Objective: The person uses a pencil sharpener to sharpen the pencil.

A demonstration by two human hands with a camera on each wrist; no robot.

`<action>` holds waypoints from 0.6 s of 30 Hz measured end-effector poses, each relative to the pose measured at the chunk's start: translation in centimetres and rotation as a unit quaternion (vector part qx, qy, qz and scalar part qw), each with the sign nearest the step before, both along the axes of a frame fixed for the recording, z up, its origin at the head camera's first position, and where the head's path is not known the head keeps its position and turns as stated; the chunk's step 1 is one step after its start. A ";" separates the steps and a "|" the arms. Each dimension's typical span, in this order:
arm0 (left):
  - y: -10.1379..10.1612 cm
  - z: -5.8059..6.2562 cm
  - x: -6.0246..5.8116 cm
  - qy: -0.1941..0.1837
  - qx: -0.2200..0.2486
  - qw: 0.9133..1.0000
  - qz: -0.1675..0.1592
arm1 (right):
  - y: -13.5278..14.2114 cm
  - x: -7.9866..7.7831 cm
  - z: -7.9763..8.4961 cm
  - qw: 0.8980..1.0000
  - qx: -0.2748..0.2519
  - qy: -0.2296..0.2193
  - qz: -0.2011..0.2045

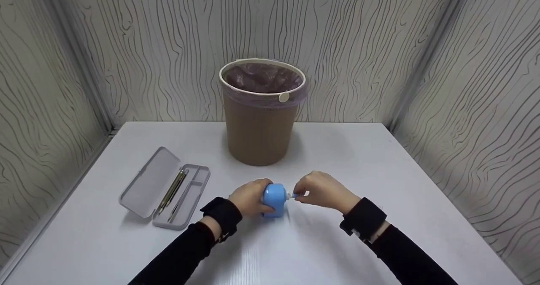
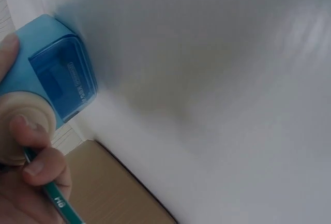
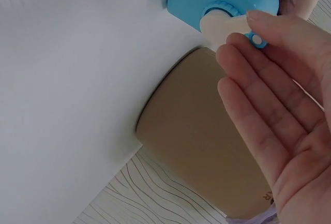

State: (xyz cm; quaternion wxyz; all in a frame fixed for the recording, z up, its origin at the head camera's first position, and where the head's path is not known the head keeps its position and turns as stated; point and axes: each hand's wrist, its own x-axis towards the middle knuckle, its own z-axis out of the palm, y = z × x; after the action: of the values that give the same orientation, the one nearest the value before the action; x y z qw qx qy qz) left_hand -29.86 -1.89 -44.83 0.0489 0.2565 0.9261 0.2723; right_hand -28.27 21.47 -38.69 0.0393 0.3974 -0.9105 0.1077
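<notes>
A light blue crank pencil sharpener [image 1: 274,198] stands over the white table in front of me. My left hand [image 1: 249,198] grips its body from the left. In the left wrist view, a green pencil [image 2: 61,203] marked HB runs between the left fingers [image 2: 45,166] up to the sharpener's cream round front. The pencil's tip is hidden. On the sharpener's other side, my right hand [image 1: 324,191] pinches the crank handle [image 3: 235,25] between thumb and forefinger, near its small blue end. The other right fingers are extended. Through the translucent blue shavings drawer [image 2: 64,79], no contents can be made out clearly.
To the left lies an opened grey pencil case [image 1: 147,186] with several pencils [image 1: 174,190] inside. A brown waste bin [image 1: 259,129] with a purplish liner stands behind the hands. Wood-grain patterned panels [image 1: 190,32] enclose the table [image 1: 337,150] at the back and sides.
</notes>
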 end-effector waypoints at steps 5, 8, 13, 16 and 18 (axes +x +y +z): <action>0.0 0.0 -0.1 0.007 -0.009 1.000 -0.006 | 0.0 0.2 -0.1 0.999 -0.006 0.049 -0.002; 0.0 0.0 -0.1 0.010 -0.012 1.000 -0.008 | 0.0 0.1 -0.1 0.998 -0.016 0.067 -0.008; -0.1 -0.1 -0.1 0.011 -0.009 1.000 -0.013 | -0.2 0.0 -0.2 0.996 -0.026 0.084 -0.029; -0.2 -0.1 -0.2 0.019 -0.010 1.000 -0.019 | -0.4 -0.1 -0.2 0.995 -0.020 0.087 -0.042; -0.2 -0.2 -0.3 0.023 -0.013 0.999 -0.021 | -0.6 -0.1 -0.2 0.995 -0.017 0.085 -0.051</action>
State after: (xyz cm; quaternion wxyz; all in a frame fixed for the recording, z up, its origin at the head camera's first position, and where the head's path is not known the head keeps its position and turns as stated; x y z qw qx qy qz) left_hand -30.16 -2.10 -45.01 0.0369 0.2814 0.9249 0.2529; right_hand -28.40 20.91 -38.84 0.1286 0.3575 -0.9210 0.0867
